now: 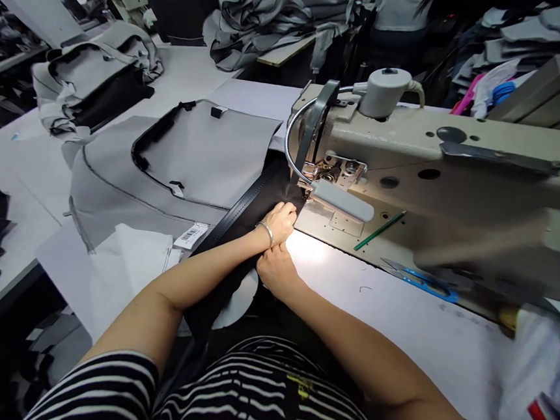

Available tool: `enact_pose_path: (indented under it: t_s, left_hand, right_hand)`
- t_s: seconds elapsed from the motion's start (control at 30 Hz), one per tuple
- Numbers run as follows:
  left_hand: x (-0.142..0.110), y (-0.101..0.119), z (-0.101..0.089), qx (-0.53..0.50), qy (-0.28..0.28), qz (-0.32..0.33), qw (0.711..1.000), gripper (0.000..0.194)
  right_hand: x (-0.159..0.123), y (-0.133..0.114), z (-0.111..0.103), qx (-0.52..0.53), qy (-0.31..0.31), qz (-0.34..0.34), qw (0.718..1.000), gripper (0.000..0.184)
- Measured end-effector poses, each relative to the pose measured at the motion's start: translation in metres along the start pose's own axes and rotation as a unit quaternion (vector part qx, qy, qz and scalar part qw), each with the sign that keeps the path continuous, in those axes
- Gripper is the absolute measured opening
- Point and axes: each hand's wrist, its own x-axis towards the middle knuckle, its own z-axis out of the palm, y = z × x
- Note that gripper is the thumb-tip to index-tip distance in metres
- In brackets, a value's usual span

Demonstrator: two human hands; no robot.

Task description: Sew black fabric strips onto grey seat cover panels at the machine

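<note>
A black fabric strip [239, 223] with a stitched edge runs from my lap up to the needle area of a sewing machine [325, 175]. My left hand [280, 222], with a bangle at the wrist, presses closed fingers on the black fabric just in front of the presser foot. Right below it, my right hand [278, 265] pinches the fabric's edge. The black fabric joins a large grey fabric cover [211, 152], spread out to the left, with a white barcode label [191, 235] on it. Both hands' fingertips are partly hidden.
A lamp [343, 201] lights the needle area. On the machine bed lie a green pencil [380, 230] and blue-handled snips [423, 281]. Another grey sewn cover [90, 76] sits at the far left, and piled grey fabric [277, 14] stands behind. A person [402, 11] is at the back.
</note>
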Motion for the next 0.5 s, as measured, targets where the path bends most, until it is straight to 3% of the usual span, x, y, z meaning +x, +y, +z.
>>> enact_pose_path:
  t_s: [0.17, 0.23, 0.3, 0.4, 0.47, 0.5]
  left_hand:
    - [-0.01, -0.005, 0.01, -0.04, 0.104, 0.031, 0.993, 0.026]
    - [-0.018, -0.007, 0.012, -0.055, 0.123, 0.061, 0.989, 0.029]
    - [-0.025, -0.01, 0.014, -0.058, 0.128, 0.084, 0.986, 0.031]
    - [-0.028, -0.016, 0.018, -0.072, 0.142, 0.109, 0.981, 0.033]
    - [-0.028, -0.018, 0.022, -0.095, 0.161, 0.12, 0.975, 0.035]
    - [-0.028, -0.019, 0.023, -0.108, 0.169, 0.125, 0.972, 0.038]
  right_hand:
    - [-0.026, 0.011, -0.032, 0.055, -0.038, -0.067, 0.995, 0.02]
    - [-0.051, 0.021, -0.049, 0.12, -0.044, -0.05, 0.991, 0.023]
    - [-0.087, 0.035, -0.067, 0.158, -0.001, 0.029, 0.987, 0.026]
    - [-0.16, 0.061, -0.096, 0.098, 0.133, 0.227, 0.96, 0.032]
    - [-0.218, 0.078, -0.12, 0.014, 0.19, 0.372, 0.909, 0.033]
    - [-0.248, 0.086, -0.133, -0.029, 0.199, 0.449, 0.87, 0.033]
